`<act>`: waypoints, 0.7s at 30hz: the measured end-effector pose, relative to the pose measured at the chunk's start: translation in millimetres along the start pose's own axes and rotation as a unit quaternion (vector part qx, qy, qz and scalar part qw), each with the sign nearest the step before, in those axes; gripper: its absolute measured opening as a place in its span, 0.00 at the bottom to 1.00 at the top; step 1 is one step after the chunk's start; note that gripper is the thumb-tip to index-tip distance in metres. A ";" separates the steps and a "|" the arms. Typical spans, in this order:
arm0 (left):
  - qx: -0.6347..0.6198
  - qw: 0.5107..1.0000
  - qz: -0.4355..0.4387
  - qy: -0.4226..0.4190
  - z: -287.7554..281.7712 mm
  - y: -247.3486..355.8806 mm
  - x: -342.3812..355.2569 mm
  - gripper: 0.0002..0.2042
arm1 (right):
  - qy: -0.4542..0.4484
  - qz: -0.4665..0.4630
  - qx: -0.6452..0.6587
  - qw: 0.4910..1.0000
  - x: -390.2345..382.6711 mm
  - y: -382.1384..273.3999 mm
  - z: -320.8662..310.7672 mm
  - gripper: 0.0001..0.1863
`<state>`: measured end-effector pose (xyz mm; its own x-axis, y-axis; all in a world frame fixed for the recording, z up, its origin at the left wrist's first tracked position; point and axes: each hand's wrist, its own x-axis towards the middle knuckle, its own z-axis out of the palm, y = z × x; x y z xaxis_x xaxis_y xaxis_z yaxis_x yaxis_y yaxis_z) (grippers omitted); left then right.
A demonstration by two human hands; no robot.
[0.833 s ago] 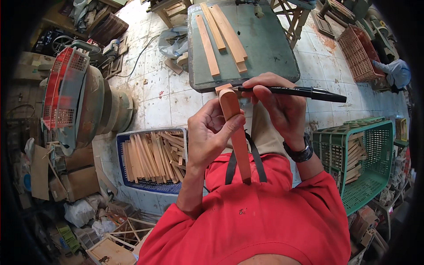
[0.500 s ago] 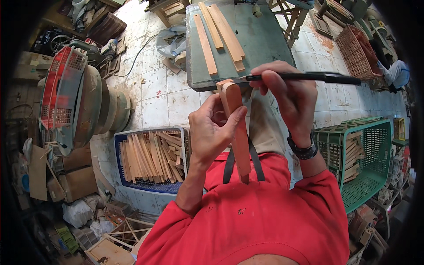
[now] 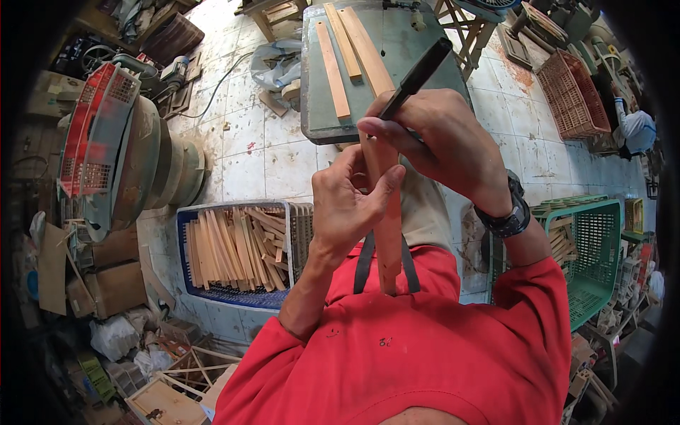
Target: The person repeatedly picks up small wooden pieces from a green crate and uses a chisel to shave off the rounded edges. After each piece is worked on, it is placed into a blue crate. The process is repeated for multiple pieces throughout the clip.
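Note:
My left hand [image 3: 354, 198] is closed around a reddish wooden strip [image 3: 387, 234], its thumb across the face. The strip's lower end reaches to my red shirt. At the strip's upper end is my right hand [image 3: 443, 145], its fingers pinching a black pen [image 3: 418, 76]. The pen's back end points up and away; its tip is hidden by the fingers, so I cannot tell whether it touches the wood. Beyond my hands, several wooden strips [image 3: 331, 71] lie lengthwise on a green-topped table [image 3: 432, 71].
A blue crate [image 3: 234, 303] packed with wooden pieces stands on the left. To the right is a green crate [image 3: 598, 248] with more strips inside. A round machine with a red guard [image 3: 99, 127] is at far left. A red-brown basket [image 3: 574, 95] sits at far right.
My right hand has moved in over the strip's upper end and turned, swinging the pen from lying sideways to pointing up and away. My left hand keeps its hold on the strip.

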<state>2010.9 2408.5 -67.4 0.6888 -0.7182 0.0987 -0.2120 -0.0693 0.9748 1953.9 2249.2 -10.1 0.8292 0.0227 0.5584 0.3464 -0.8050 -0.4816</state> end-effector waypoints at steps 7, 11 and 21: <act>-0.010 1.000 -0.015 0.007 1.0 0.5 -1.8 0.16 | 0.000 0.059 -0.061 0.996 4.4 -2.1 -4.9 0.18; -0.043 0.999 -0.020 0.011 -5.6 -9.4 -1.8 0.15 | 0.071 0.266 0.117 0.954 -3.3 -17.5 -16.6 0.12; -0.076 0.994 -0.042 0.059 -25.4 -12.0 30.7 0.16 | 0.173 0.338 0.281 0.881 -106.4 -40.5 119.9 0.28</act>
<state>2052.2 2404.8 -70.9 0.7776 -0.6281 0.0287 -0.0484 -0.0144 0.9987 1904.2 2350.5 -131.0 0.7795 -0.6103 0.1411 0.0675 -0.1422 -0.9875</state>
